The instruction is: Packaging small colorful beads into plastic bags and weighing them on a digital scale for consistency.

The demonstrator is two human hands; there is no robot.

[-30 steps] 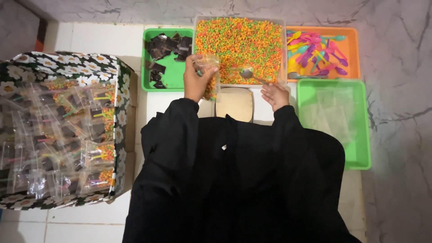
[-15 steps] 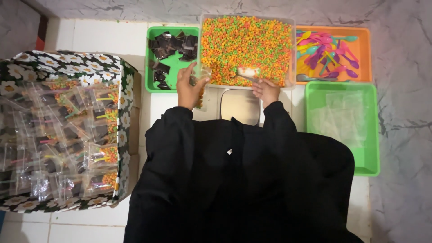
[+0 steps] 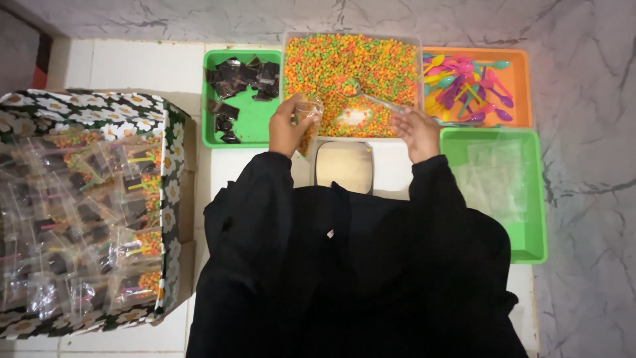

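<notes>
The left hand (image 3: 286,127) pinched a small clear bag (image 3: 307,122) of coloured pellets beside the pellet tray (image 3: 351,41); it looked light, limp, slippery (best held at its mouth). The right hand's (image 3: 419,131) fingers clasped a spoon (image 3: 371,99).

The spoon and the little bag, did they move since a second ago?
Yes. The right hand has lifted the spoon up out of the colourful cereal tub, its bowl now loaded and pointing toward the small clear bag. The left hand holds that bag as before, raised slightly. The trays and the box of filled bags stayed put.
</notes>
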